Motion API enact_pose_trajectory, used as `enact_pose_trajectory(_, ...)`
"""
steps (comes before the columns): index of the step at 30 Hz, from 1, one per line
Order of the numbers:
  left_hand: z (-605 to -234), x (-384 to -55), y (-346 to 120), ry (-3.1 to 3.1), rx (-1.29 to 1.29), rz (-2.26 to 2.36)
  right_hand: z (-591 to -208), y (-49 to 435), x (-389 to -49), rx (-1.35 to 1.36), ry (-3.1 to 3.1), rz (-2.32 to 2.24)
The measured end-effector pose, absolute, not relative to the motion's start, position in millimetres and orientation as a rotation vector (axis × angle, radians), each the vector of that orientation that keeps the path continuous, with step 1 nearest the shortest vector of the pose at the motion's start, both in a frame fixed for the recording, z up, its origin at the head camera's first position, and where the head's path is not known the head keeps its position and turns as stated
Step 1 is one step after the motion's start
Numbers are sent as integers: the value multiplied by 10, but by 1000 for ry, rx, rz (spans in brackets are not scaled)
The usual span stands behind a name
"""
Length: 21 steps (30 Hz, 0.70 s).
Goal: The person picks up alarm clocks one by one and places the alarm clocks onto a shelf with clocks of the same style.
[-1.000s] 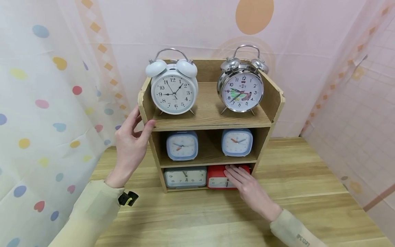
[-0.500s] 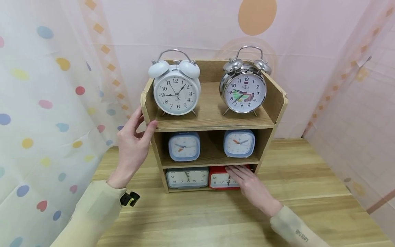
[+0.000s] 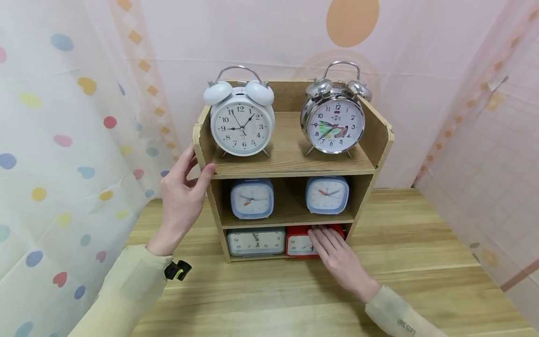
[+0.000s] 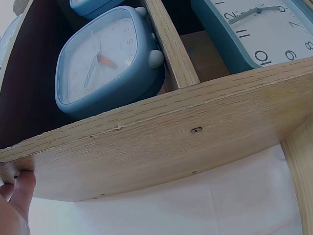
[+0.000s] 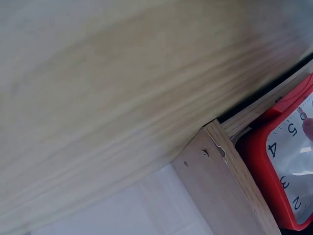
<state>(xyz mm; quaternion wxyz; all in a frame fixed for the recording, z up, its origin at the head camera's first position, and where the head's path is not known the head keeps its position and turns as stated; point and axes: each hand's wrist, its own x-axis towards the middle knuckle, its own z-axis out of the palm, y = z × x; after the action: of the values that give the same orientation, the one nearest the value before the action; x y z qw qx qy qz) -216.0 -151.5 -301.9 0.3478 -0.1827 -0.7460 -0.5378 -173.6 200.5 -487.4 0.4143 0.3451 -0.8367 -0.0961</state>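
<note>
My left hand (image 3: 181,206) grips the left side panel of a small three-tier wooden shelf (image 3: 290,172), thumb at the front edge and fingers along the outside. In the left wrist view, its fingertips (image 4: 23,188) show against the panel. My right hand (image 3: 338,257) lies with its fingers extended over the right part of a red alarm clock (image 3: 296,245) on the bottom tier, hiding much of the dial. One fingertip shows on that dial in the right wrist view. Beside the red clock, to its left, stands a grey-green rectangular clock (image 3: 257,242).
A white twin-bell clock (image 3: 242,126) and a silver twin-bell clock (image 3: 333,125) stand on the top tier. Two light-blue clocks, a left one (image 3: 252,199) and a right one (image 3: 327,195), sit on the middle tier. A patterned curtain (image 3: 63,140) hangs around the wooden table (image 3: 252,299).
My right hand has shifted slightly on the red clock and its fingers cover more of the dial than half a second ago. The left hand keeps its hold; the view has shifted a little.
</note>
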Motion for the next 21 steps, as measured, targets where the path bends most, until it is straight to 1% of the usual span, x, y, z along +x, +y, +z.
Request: enact_pose_trajectory(21,-3000,-2146,-1517,-1945,-484,-1394,-4854,1998,-1799,873,-2086,-270)
